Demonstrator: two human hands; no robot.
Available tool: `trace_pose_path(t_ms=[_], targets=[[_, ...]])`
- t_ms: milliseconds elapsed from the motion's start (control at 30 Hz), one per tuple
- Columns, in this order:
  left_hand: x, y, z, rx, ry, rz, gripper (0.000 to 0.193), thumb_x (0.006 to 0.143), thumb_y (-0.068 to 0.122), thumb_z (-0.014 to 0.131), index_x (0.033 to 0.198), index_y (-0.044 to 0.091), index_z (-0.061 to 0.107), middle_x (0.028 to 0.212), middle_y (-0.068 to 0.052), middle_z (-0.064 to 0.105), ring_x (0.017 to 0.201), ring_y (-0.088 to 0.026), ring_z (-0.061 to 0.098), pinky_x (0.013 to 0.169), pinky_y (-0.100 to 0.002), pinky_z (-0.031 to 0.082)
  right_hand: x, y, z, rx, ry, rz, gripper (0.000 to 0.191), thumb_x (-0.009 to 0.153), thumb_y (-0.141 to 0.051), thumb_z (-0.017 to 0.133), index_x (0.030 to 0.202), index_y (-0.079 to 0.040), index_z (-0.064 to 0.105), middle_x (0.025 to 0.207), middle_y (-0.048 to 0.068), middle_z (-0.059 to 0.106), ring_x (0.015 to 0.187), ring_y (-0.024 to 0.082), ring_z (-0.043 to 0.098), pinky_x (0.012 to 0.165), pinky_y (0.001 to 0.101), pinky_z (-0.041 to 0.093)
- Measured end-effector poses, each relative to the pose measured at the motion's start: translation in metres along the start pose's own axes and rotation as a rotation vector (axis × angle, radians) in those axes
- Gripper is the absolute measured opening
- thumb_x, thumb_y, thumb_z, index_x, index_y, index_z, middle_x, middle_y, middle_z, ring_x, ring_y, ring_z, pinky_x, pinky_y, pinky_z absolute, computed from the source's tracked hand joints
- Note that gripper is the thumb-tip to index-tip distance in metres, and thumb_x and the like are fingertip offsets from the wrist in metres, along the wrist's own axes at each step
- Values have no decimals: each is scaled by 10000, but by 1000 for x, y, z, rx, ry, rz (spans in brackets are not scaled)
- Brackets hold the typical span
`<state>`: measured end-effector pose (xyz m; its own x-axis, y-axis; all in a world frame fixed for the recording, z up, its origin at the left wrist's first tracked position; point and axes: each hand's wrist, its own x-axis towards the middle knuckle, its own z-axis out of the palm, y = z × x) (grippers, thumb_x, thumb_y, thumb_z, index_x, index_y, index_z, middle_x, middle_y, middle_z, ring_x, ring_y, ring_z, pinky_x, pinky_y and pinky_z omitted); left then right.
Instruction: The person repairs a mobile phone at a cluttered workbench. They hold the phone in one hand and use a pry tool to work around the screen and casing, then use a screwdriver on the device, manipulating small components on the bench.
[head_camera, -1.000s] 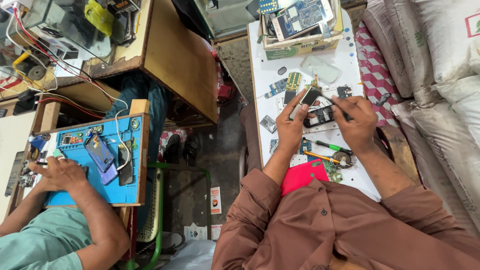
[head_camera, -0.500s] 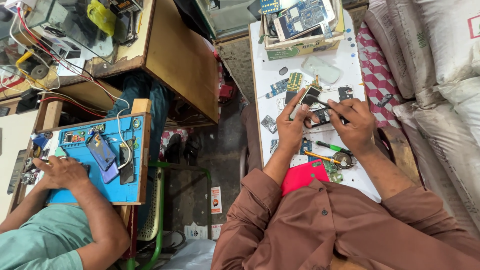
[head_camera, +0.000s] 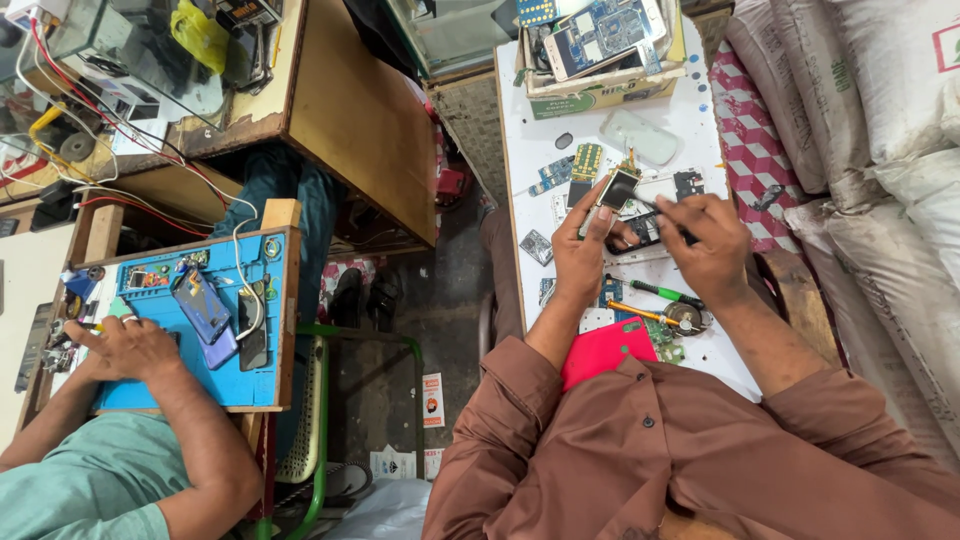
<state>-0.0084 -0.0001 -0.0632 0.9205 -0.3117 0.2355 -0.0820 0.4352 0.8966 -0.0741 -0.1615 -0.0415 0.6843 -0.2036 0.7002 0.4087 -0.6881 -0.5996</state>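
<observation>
At the far left I see a co-worker in a teal shirt, whose hand (head_camera: 122, 345) lies flat on a blue work mat (head_camera: 190, 385) set in a wooden tray. On that mat lie 2 phones (head_camera: 205, 310), just beside each other, with a white cable curling across them. Above the mat red and white wires (head_camera: 110, 130) run over a cluttered bench, and a brown wooden desk (head_camera: 350, 120) stands between the 2 work places.

Moving right, I come to the white table (head_camera: 700, 130) in front of me. My left hand (head_camera: 585, 250) is raised over it, fingers closed around a small phone part with a dark screen (head_camera: 618, 188), pinched between thumb and fingertips and tilted up near the table's middle. Loose circuit boards (head_camera: 570, 168) lie just above and left of it. A red phone cover (head_camera: 608, 350) lies at the near edge, against my brown shirt.

My right hand (head_camera: 712, 248) is just beside the left, fingers curled narrowly round a thin dark tool (head_camera: 660, 215) whose tip points toward the held part; I cannot tell whether the tip touches it. Below that hand lie a green-handled screwdriver (head_camera: 665, 293) and a yellow-handled one (head_camera: 640, 312). At the table's far end a cardboard box (head_camera: 600, 60) holds more phone boards, and a clear oval cover (head_camera: 640, 135) lies near it. At the far right, white sacks (head_camera: 880, 130) are stacked by a red and white checked cloth (head_camera: 750, 120).
</observation>
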Motion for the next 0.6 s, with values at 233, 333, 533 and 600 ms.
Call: trace_pose_path(t_ms=[233,333,533,600], targets=[[0,-2,-1,-19,8,-17,513,1083,292,602,1484,-24,548,946,-94,720,790,-152,700,691,-265,536,-1,2,1,16,6,32,294,948,-22,800,1235,-76,763,1004,60,670,888,178,624,769,303,514],[0,-4,-1,-25,4,-11,503,1089,285,605,1476,-32,557,927,-99,717,793,-160,704,696,-267,535,-3,1,0,-44,-17,-10,295,910,-11,803,1197,-73,772,984,75,673,876,194,624,763,312,518],[2,-4,-1,-32,13,-22,489,1081,274,603,1458,-33,559,932,-99,722,790,-168,711,698,-270,538,1,-1,1,33,17,41,299,943,3,792,1236,-47,758,990,90,664,877,185,635,750,297,519],[3,-5,-2,-43,11,-26,486,1081,267,606,1459,-34,559,939,-97,719,793,-170,707,701,-270,534,2,-2,2,4,10,14,296,923,3,796,1212,-52,765,981,92,668,862,193,629,740,303,515]])
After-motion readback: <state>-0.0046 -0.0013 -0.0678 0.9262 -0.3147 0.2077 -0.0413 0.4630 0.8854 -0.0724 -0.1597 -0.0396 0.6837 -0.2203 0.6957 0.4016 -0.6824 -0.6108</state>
